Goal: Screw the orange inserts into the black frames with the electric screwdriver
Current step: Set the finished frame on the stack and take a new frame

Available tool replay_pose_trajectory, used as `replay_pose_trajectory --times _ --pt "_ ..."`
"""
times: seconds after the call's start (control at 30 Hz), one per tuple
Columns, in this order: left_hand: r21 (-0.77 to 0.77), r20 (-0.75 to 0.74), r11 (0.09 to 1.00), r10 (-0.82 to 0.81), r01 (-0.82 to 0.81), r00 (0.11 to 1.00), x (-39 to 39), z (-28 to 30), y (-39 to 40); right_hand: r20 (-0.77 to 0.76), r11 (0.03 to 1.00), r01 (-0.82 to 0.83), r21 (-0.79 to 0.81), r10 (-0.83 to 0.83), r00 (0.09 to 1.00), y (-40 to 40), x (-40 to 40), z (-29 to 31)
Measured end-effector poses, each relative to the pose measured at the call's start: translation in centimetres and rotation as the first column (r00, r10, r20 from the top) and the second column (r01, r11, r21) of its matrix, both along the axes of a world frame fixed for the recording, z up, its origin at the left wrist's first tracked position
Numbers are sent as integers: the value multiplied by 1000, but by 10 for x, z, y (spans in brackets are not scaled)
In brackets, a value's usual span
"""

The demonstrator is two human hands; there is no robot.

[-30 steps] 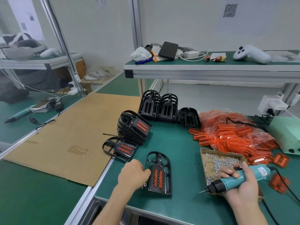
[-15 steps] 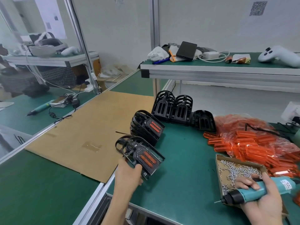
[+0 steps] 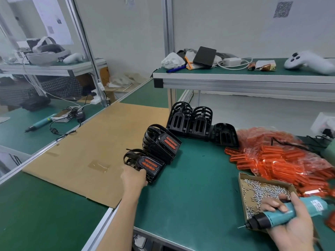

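**Finished frame going onto the pile**

Fingers [image 3: 143, 173] of the left hand [image 3: 133, 179] curl round the near end of a black frame [image 3: 147, 164] with its orange insert fitted, setting it at the front of the stack of finished frames [image 3: 161, 144] by the table's left edge. The right hand [image 3: 288, 223] is wrapped round the electric screwdriver [image 3: 275, 217], bit pointing left, over the screw box [image 3: 243, 189]

Risks, as I judge them: the stack leans and sits close to the seam with the cardboard sheet [image 3: 90, 151], so a careless release could tip frames over. The driver's bit could snag the screw box rim and spill screws

Bare green table [image 3: 195, 187] lies between the hands, room enough for the next frame. Empty frames [image 3: 192, 122] stand behind, loose orange inserts [image 3: 268, 158] to the right
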State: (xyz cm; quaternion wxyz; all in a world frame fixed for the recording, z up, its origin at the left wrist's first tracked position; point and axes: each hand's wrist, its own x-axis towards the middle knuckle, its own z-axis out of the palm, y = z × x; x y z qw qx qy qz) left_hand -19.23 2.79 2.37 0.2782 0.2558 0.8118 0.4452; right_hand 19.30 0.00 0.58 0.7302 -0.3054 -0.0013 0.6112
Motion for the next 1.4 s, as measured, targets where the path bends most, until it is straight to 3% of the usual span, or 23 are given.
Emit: replay_pose_trajectory --times 0.57,0.87,1.1,1.3,1.4 --pt "-34 -212 999 -46 40 976 7 -14 -3 -34 1000 -4 -13 4 999 -6 10 -3" --pt "-9 -412 999 -39 39 910 10 -24 -8 -46 1000 0 -6 0 999 -9 12 -2" --pt "-4 -457 1000 -15 15 889 13 -30 -9 -48 1000 -2 -22 1 999 -11 14 -1" --pt "57 -441 998 56 -35 896 12 -25 -8 -43 1000 -11 -18 10 999 -12 15 1" --pt "226 -424 974 128 -32 897 21 -11 -10 -45 1000 -17 -11 16 999 -11 15 2"
